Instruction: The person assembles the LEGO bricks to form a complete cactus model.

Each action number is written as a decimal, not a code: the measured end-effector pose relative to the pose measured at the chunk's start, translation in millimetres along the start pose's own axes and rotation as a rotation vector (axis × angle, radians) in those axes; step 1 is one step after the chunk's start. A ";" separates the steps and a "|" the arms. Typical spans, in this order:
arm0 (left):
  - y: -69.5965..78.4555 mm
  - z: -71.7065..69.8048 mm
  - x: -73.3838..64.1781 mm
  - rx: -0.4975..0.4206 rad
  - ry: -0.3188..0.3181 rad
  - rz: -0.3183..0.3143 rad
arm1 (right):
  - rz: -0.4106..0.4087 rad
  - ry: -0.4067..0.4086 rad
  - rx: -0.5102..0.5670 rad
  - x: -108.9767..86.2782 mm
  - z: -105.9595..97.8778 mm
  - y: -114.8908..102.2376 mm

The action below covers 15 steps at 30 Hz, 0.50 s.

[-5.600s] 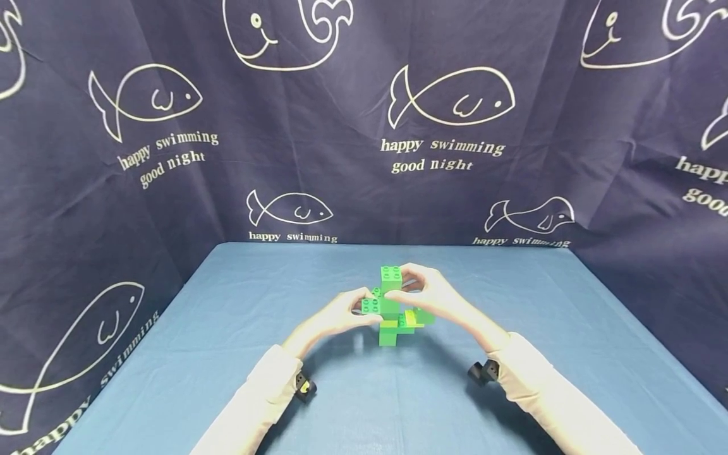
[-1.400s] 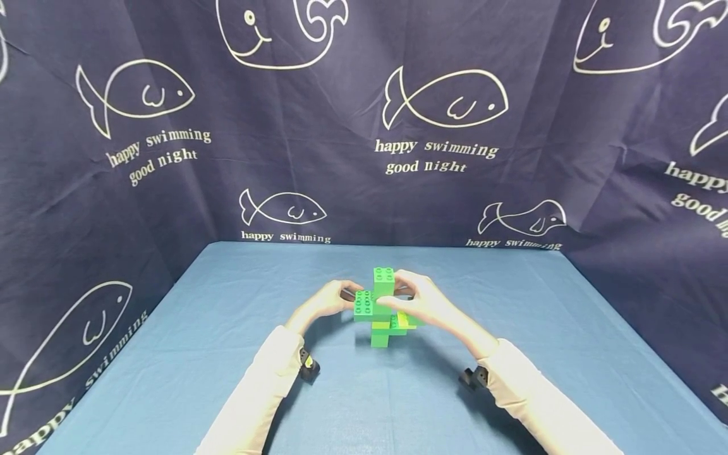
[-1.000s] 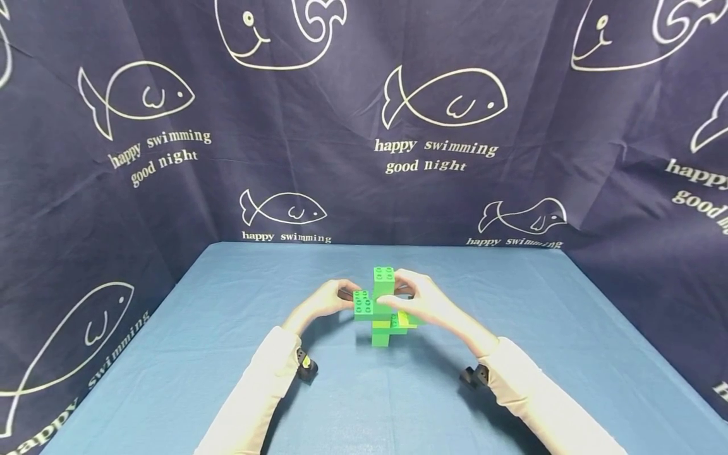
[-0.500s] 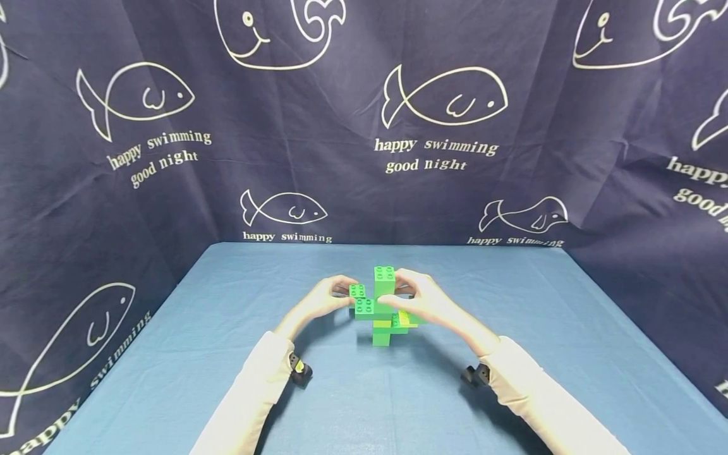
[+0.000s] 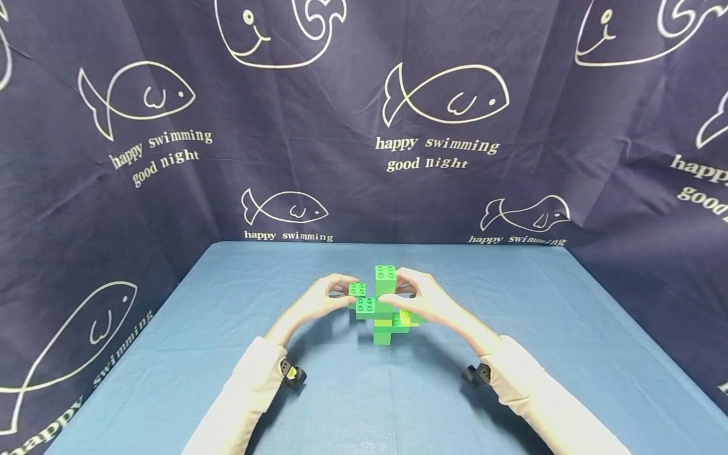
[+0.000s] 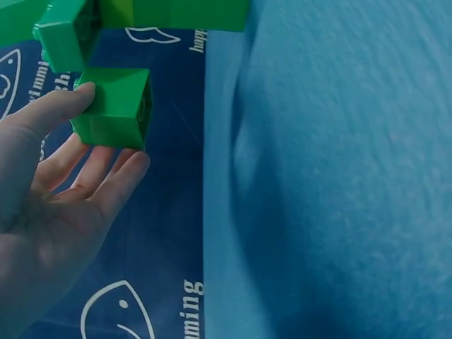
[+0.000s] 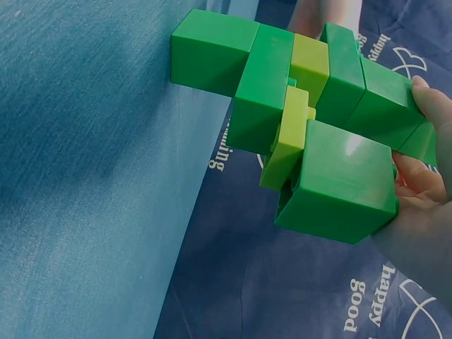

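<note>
A green toy brick (image 5: 356, 289) is pinched by my left hand (image 5: 318, 297), thumb on one side and fingers on the other. In the left wrist view this held brick (image 6: 116, 106) is next to a green side brick (image 6: 67, 35) of the built structure; whether they touch I cannot tell. My right hand (image 5: 426, 296) grips the upper column of the building-brick structure (image 5: 384, 287). Green bricks and yellow-green pieces make up the structure in the right wrist view, including a large near brick (image 7: 346, 183). Whether its lowest brick (image 5: 382, 338) rests on the table cannot be told.
A blue cloth covers the table (image 5: 364, 404). Dark blue curtains (image 5: 352, 158) with white fish drawings stand behind and at both sides. Each wrist wears a small black camera, one on the left (image 5: 292, 374) and one on the right (image 5: 476, 375).
In the last second my left hand has shifted slightly left and away, and its brick now sits farther back from the structure's side brick. My right hand has barely moved.
</note>
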<state>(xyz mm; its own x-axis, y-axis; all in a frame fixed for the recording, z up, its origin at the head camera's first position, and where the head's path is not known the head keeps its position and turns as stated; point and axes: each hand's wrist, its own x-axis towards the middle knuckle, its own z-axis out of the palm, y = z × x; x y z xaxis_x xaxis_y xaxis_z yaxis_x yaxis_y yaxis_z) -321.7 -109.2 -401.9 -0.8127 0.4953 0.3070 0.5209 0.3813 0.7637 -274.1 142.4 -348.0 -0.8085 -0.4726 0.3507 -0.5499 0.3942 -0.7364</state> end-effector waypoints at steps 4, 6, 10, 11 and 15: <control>6.6 -0.6 0.9 0.008 -0.002 -0.018 | 0.001 0.003 0.007 -1.0 -0.7 -7.9; 9.8 -1.4 0.6 0.010 0.006 -0.013 | -0.003 0.003 0.011 -1.3 -0.8 -10.4; 16.7 -3.4 -1.0 -0.005 0.033 -0.006 | -0.003 0.000 0.002 -1.0 -0.2 -5.9; 18.6 -3.9 -1.4 -0.011 0.039 -0.003 | -0.002 -0.001 0.000 -0.8 -0.1 -3.9; 24.4 -6.3 -2.5 -0.021 0.055 -0.001 | -0.006 -0.003 0.002 -0.3 -0.5 2.7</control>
<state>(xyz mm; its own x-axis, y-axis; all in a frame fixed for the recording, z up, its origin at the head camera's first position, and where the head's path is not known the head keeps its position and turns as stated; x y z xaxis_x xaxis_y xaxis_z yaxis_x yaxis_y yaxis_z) -308.6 -106.0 -380.4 -0.8264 0.4515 0.3365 0.5151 0.3650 0.7755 -275.4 144.0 -349.8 -0.8045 -0.4771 0.3538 -0.5545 0.3900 -0.7351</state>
